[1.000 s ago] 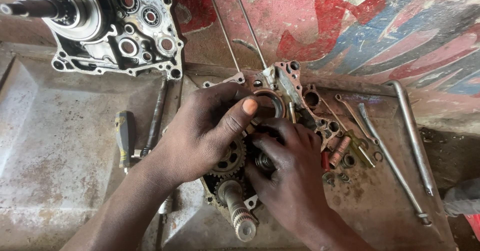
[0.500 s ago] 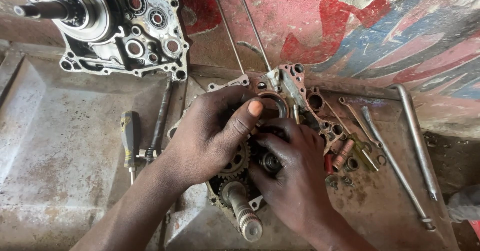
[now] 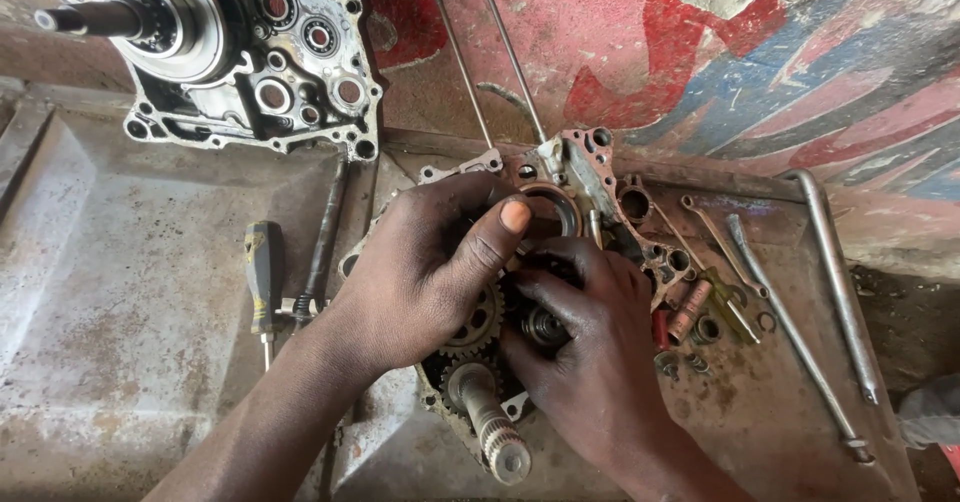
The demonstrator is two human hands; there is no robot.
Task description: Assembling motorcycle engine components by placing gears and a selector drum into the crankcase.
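Hands have barely shifted: left hand (image 3: 425, 272) still pressing the greasy metal engine case (image 3: 590, 187), right hand (image 3: 585, 347) still pinching a small steel gear (image 3: 545, 324).

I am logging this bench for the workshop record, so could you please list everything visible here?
Crankcase half: one, rusty grey, centre, under both hands.
Gears: several, dark steel, inside that case.
Splined shaft: one, grey, pointing toward the camera.
Second engine case: one, silver, top left.
Screwdriver: one, yellow and black, left.
Long studs: two, grey, rising from the case.
Rods and spanners: several, steel, right.
Metal tray: one, rusty, beneath everything.
Left hand: on the gears.
Right hand: fingers around a gear cluster.
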